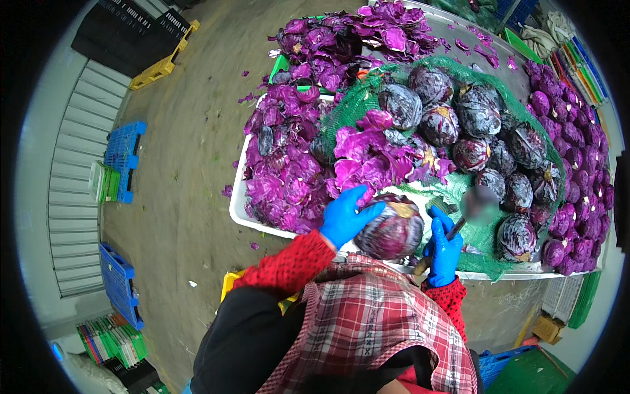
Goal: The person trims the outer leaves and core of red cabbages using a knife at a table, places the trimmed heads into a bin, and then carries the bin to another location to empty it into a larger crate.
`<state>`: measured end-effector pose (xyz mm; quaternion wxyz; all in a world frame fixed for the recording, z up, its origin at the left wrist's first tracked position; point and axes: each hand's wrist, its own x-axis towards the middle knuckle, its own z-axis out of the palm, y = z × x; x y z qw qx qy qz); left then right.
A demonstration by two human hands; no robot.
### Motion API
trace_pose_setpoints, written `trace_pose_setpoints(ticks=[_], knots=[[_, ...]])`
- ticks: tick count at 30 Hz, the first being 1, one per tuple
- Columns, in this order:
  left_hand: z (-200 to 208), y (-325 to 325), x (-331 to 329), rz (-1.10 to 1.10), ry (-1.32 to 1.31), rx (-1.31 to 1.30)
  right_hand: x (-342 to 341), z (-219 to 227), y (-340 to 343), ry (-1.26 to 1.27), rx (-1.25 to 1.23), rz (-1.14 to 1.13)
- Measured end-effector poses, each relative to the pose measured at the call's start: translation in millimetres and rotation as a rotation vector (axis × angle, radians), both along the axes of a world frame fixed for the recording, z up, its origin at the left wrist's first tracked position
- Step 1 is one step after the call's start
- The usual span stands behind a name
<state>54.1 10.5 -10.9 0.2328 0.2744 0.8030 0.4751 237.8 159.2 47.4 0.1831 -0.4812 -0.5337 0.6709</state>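
A whole red cabbage [392,228], its pale cut stem facing up, sits at the table's near edge in front of me. My left hand [348,217], in a blue glove, grips it from the left with thumb and fingers on its upper side. Just right of the cabbage, my blue-gloved right hand [443,253] is closed around a knife [455,229]. The knife's handle end shows below the fist, and its dark blade points up and to the right; the tip is blurred. Stripped purple leaves [371,157] are heaped beyond the cabbage.
Untrimmed cabbages [479,111] lie on a green net [489,253] to the right. Trimmed purple cabbages [577,190] line the table's far right. A white tub [237,207] full of leaves stands at left, a green crate [279,65] behind it. Blue pallets [121,282] stand by the left wall.
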Motion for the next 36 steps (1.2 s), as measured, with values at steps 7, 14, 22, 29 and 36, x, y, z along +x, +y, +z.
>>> trace_pose_setpoints(ticks=[7, 14, 22, 29, 36], knots=[[-10.1, -16.3, -0.8, -0.087, -0.325, 0.228, -31.0, -45.6, -12.5, -0.048, -0.017, 0.163], [-4.7, -31.7, -9.1, 0.019, -0.369, 0.293, -38.0, -52.4, -16.8, -0.068, -0.203, 0.165], [32.5, 23.4, -37.2, -0.008, -0.289, 0.231, -30.0, -64.0, -26.4, -0.083, -0.458, 0.125], [31.5, 22.2, -10.6, -0.364, 0.377, 0.083, -3.4, -69.4, -45.9, -0.037, 0.055, 0.066], [41.7, 32.3, -10.7, -0.382, 0.262, 0.026, 15.4, -47.2, -1.6, -0.326, 0.878, 0.468]])
